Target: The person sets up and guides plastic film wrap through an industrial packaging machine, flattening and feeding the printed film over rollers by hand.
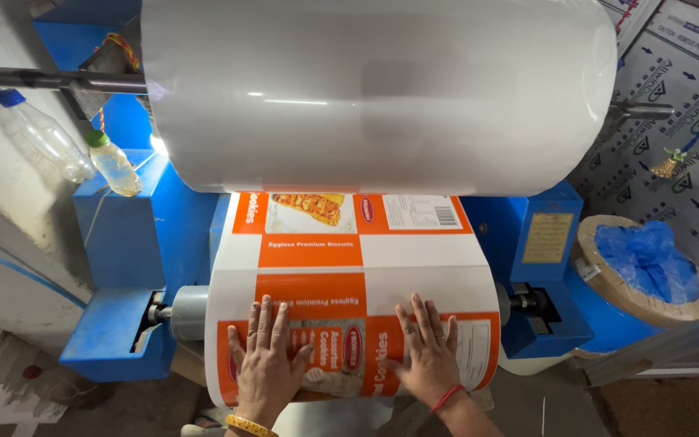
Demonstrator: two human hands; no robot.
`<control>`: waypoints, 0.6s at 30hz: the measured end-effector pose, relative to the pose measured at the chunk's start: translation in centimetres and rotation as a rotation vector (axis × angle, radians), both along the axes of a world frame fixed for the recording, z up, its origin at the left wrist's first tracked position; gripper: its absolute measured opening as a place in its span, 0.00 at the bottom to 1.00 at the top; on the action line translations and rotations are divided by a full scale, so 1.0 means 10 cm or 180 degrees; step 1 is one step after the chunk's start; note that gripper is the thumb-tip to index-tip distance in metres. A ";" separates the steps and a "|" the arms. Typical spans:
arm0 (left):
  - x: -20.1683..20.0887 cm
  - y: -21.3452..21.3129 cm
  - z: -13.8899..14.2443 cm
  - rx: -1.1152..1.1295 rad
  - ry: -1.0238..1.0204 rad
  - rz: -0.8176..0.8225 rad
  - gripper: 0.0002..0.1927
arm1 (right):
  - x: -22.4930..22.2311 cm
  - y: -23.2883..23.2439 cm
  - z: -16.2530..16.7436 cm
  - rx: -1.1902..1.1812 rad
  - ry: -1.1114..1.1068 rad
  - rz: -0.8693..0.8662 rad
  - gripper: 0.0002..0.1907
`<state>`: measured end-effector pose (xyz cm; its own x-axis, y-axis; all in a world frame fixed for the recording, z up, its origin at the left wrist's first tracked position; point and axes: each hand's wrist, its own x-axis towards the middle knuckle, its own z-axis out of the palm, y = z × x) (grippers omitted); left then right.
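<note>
A: What are the two hands doing?

B: Both lie flat on the printed film [349, 267]. It is white and orange, with pictures of biscuits on it. The left hand [267, 362] is open, fingers spread, and presses on the film near its lower left edge. The right hand [428, 356] is open too, palm down, near the lower right edge. Neither hand grips anything.

A: Where is the film?

B: It comes down from under the big white roll [378, 93] at the top and bends over a grey roller [189, 311] on the blue machine [135, 243]. The hands rest right where it bends.

A: How far along does the work look?

B: I think the film is already pulled down and laid over the roller. It looks smooth and straight. The lower edge of the film hangs loose under the hands, so it may not be fixed to anything yet.

A: How are the arms held?

B: Both reach forward from the bottom, wrists low, fingers pointing up the film. The left wrist has a yellow bangle, the right a red thread.

A: Anything else near?

B: Two plastic bottles [74, 150] stand on the machine's left side, and a round drum with a blue bag [649, 263] sits on the right
</note>
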<state>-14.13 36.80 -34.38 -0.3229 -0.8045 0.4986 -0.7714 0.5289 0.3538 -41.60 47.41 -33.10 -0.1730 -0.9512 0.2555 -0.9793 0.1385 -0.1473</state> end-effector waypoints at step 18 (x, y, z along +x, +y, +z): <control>-0.07 0.10 0.13 -0.0129 0.0090 -0.0299 0.42 | -0.11 -0.01 0.01 -0.0097 0.0284 0.0327 0.59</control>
<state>-14.83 37.84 -33.11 -0.3814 -0.7503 0.5400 -0.7078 0.6127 0.3515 -42.73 47.30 -33.03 -0.0503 -0.9543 0.2945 -0.9975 0.0335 -0.0616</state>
